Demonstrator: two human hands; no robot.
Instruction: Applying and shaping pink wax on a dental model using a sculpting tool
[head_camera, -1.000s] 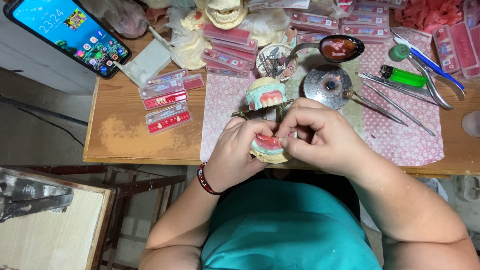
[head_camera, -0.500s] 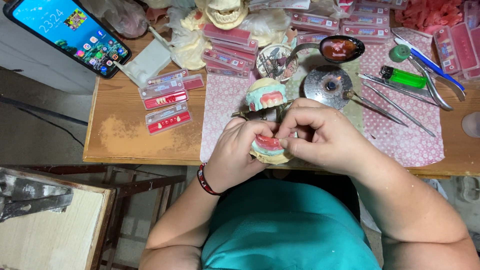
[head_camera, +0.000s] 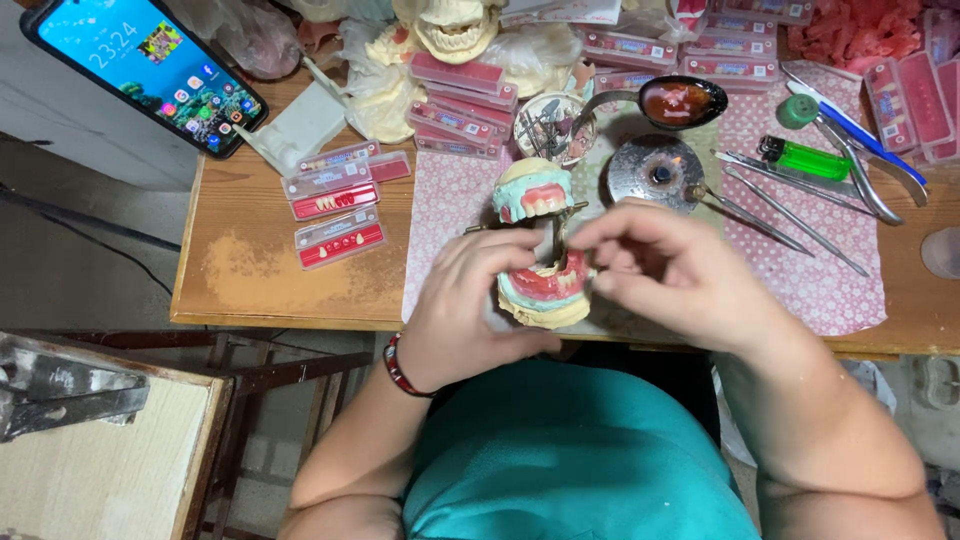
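Your left hand (head_camera: 470, 310) clamped around hinged plaster denture model with pink wax gums (head_camera: 545, 285), held above wooden table's (head_camera: 250, 280) front edge. Your right hand (head_camera: 665, 270) pinches fingertips at lower arch, probably seating 1 tooth. Upper arch looks toothed; lower arch unfinished.

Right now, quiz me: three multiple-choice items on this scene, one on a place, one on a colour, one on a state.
1. Where does the phone lie?
A. top left corner
B. right edge
C. under the denture model

2. What colour is the lighter?
A. red
B. green
C. black

3. How is the denture model held?
A. by both hands
B. by one hand
C. untouched on the table

Answers: 1 A, it lies past the table's far left corner. 2 B, its body is bright green. 3 A, the left hand cups it and the right hand pinches at its teeth.
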